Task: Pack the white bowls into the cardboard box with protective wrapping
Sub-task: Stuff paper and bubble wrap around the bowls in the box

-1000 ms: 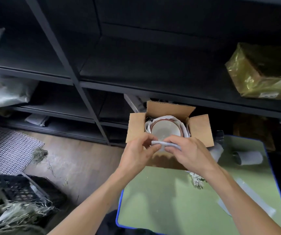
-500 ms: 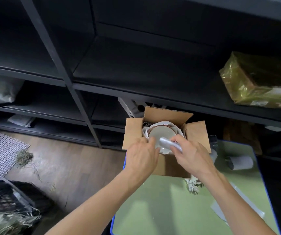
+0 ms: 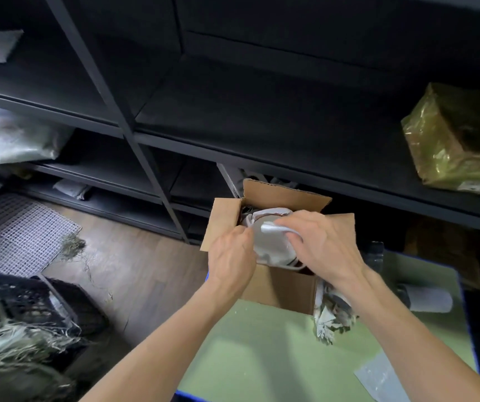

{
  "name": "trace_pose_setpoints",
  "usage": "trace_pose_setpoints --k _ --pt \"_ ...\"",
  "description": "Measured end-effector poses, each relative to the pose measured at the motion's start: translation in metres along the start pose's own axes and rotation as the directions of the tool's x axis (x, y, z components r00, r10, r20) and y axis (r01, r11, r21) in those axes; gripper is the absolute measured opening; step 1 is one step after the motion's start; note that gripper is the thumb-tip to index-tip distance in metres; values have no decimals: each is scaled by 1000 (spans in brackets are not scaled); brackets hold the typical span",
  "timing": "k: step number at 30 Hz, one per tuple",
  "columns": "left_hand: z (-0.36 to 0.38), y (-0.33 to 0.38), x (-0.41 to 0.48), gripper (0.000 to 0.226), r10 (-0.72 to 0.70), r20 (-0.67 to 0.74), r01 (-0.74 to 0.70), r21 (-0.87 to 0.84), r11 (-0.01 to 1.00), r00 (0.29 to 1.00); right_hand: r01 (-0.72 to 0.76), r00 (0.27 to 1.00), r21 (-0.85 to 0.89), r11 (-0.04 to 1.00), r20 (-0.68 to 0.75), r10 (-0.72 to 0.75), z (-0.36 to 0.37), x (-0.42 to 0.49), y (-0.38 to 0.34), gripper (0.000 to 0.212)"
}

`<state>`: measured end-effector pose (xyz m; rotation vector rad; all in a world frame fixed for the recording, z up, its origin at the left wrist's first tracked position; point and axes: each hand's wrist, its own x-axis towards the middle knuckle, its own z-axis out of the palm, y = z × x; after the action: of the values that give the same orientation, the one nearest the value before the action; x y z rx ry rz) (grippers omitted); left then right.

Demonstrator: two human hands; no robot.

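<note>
Packing station, head view. On the floor at left, a black crate (image 3: pixel 30 300) holds dried straw, with a white mesh mat (image 3: pixel 21 230) beyond it. At the far left corner of the green tabletop (image 3: pixel 262 352) stands the cardboard box (image 3: pixel 279 288), flaps open. Inside it lies a white bowl (image 3: pixel 270 245) bedded in white wrapping (image 3: pixel 270 211). The left hand (image 3: pixel 231 256) has its fingers drawn together, pinching the wrapping at the bowl's left edge. The right hand (image 3: pixel 322 245), above the box opening, has its fingers clamped on a folded white strip (image 3: pixel 273 227) held across the bowl. Crumpled paper (image 3: pixel 331 317) lies against the box's right side, a paper roll (image 3: pixel 430 300) near the right edge. A gold-wrapped parcel (image 3: pixel 459 140) sits on the dark shelf (image 3: pixel 262 126).
</note>
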<state>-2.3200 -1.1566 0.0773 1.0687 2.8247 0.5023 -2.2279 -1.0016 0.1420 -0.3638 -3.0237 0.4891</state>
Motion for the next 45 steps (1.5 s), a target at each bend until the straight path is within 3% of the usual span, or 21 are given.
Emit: trace_pose_setpoints --k 3,8,11,15,21,23,31,38,41,45 --pt "2 2 -9 29 -2 -70 2 3 1000 998 143 986 -177 974 -61 -156 -3 26 -7 38" --pt "10 7 -15 42 -66 -63 65 -22 998 996 369 926 -316 874 48 -374 3 71 -17 36" --pt "21 3 -18 52 -25 69 21 58 998 997 479 877 -321 817 217 -429 11 82 -23 34" --pt "38 -1 -19 67 -15 196 1 71 997 981 539 839 -313 782 289 -462 18 85 -29 28" --pt "13 20 -31 53 -126 -14 126 -1 992 992 538 835 -306 785 325 -445 29 84 -32 27" --pt "10 23 -35 53 -125 -28 124 -36 992 992 527 838 -310 792 344 -423 33 83 -35 30" --pt "14 25 -48 61 -105 66 110 -81 991 992 441 894 -305 844 235 -382 32 75 -30 19" --pt "16 18 -45 63 -46 87 56 -112 992 995 466 880 -363 807 94 -466 50 67 -28 2" --pt "12 10 -44 50 -50 -46 44 -123 991 998 457 879 -362 812 46 -475 49 66 -23 6" --pt "-10 -7 -32 25 -74 -224 72 -18 997 972 477 871 -364 800 70 -487 51 68 -26 20"
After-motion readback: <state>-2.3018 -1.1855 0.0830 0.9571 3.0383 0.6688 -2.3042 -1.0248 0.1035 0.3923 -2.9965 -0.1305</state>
